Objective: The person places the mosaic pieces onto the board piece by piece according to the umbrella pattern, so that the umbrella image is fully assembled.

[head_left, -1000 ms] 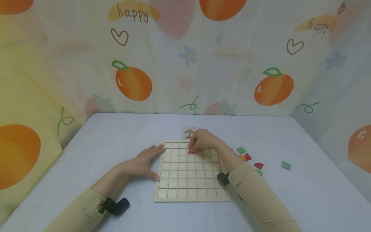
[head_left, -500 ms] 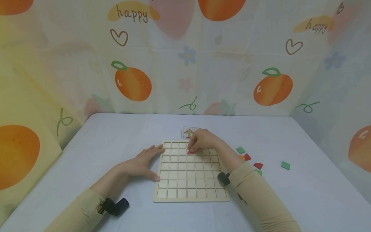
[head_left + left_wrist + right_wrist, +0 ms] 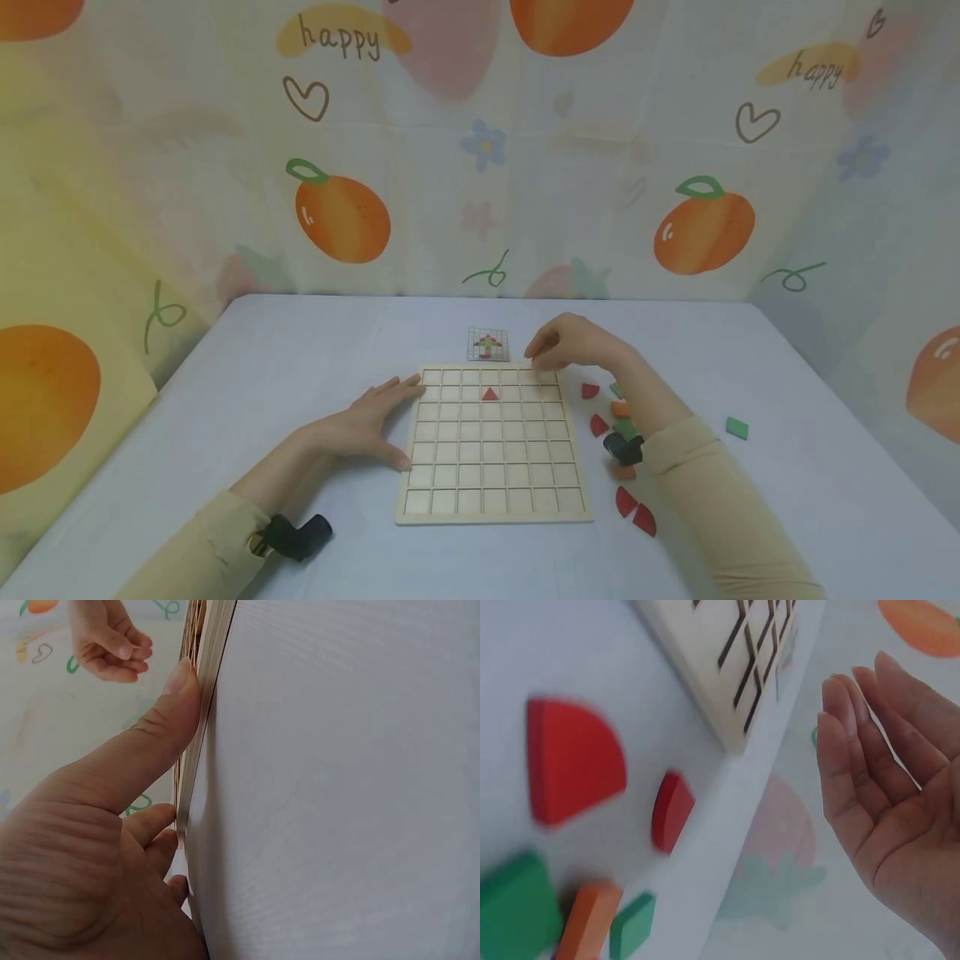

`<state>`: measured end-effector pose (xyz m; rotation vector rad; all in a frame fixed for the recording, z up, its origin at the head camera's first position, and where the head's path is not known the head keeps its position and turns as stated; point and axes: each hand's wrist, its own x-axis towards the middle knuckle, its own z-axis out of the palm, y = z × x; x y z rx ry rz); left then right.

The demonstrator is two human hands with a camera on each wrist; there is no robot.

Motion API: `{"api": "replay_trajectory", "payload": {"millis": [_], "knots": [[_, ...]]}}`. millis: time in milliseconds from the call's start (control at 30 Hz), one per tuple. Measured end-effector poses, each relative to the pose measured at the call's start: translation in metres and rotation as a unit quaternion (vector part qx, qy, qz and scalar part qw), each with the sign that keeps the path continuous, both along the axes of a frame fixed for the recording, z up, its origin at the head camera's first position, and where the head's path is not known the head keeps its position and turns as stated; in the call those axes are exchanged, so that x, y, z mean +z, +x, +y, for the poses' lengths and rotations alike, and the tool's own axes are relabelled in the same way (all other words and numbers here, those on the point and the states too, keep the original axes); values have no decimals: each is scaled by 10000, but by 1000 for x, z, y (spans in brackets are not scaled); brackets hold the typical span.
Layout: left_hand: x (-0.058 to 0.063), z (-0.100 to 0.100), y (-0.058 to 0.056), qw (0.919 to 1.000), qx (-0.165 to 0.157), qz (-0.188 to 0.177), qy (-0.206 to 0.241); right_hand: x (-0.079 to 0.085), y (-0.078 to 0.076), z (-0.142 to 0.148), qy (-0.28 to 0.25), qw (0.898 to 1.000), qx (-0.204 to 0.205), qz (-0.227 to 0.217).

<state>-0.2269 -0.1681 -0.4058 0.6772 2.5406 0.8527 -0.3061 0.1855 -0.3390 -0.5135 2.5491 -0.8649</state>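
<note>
A pale wooden grid board (image 3: 495, 523) lies on the table. One red triangle tile (image 3: 490, 395) sits in a cell of its second row from the far side. My left hand (image 3: 360, 423) rests at the board's left edge, thumb and fingertips touching the rim, as the left wrist view also shows. Above the board's far right corner hovers my right hand (image 3: 576, 342). Its fingers (image 3: 844, 761) are loosely bent and hold nothing in the right wrist view. Behind the board lies a small pattern card (image 3: 488, 343) with a coloured figure on a grid.
Right of the board lie several red quarter-circle tiles (image 3: 574, 761), green tiles (image 3: 517, 911) and orange tiles (image 3: 591, 919), some partly hidden by my right arm in the head view. A lone green tile (image 3: 737, 428) lies farther right. A printed curtain (image 3: 480, 167) stands behind the table.
My right hand has let go of the red triangle and moved right, off the cell. The triangle stays on the board, and more loose tiles show. The left hand has stayed put.
</note>
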Motion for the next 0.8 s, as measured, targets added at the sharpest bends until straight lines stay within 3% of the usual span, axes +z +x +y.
{"api": "replay_trajectory", "payload": {"millis": [500,800], "knots": [[-4,-2,-2,10000,-28,51,-60,-7,6,82,-66,9987,-454,-216],[-2,-2,-1,9998,-130,138,46,-20,11,98,419,9962,-751,-144]]}}
